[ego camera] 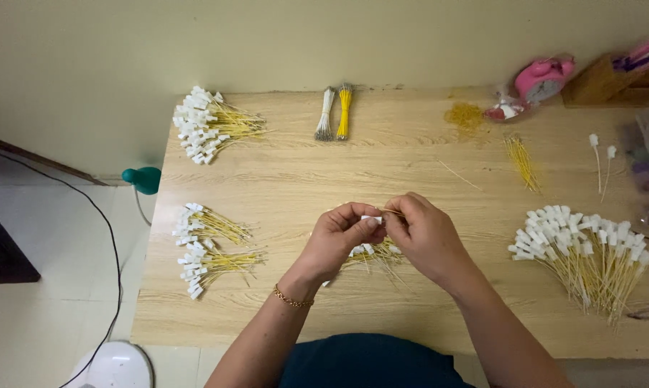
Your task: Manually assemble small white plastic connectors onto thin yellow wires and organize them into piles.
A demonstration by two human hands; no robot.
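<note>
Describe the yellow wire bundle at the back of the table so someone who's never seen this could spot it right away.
Start at the wooden table and look along its far edge by the wall, roughly in the middle. Two slim tied bundles lie side by side there; the yellow bundle is the right one, touching the white bundle. Unlike the tagged piles around the table, it has no white tags.

We wear a thin gold bracelet (291, 299) on our left wrist, bare forearms, dark teal clothing (371, 363) below the bracelet.

The desk (281, 179) carries four heaps of white-tagged yellow wires (590, 255), two bound wire bundles (335, 113), one pink clock (544, 77), and two loose tagged wires (602, 165).
</note>
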